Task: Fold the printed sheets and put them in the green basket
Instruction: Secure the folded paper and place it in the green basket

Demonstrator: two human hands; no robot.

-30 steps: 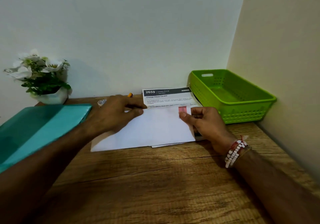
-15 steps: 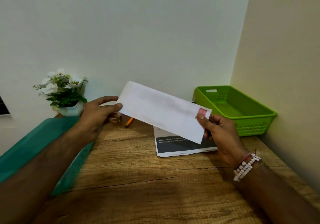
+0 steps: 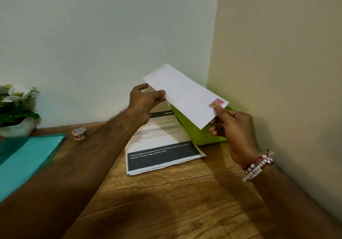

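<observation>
One folded sheet (image 3: 185, 96) is held up in the air by two hands, tilted so its right end sits lower. The left hand (image 3: 142, 101) pinches the left end between thumb and fingers; the right hand (image 3: 233, 127) pinches the right corner, its thumb pressed just beside a small red mark (image 3: 215, 103). Seen from the head camera, the sheet covers most of the one green basket (image 3: 194, 129), which stands in the corner of the table (image 3: 166, 201). One stack of printed sheets (image 3: 162, 146) lies flat just left of the basket, touching it; several edges show, but how many I cannot tell. Further left are one roll of tape (image 3: 79, 133), one teal folder (image 3: 24, 161) and one potted plant (image 3: 16, 113) with white flowers. A bead bracelet (image 3: 257, 166) wraps the right wrist — several strands, red and white
</observation>
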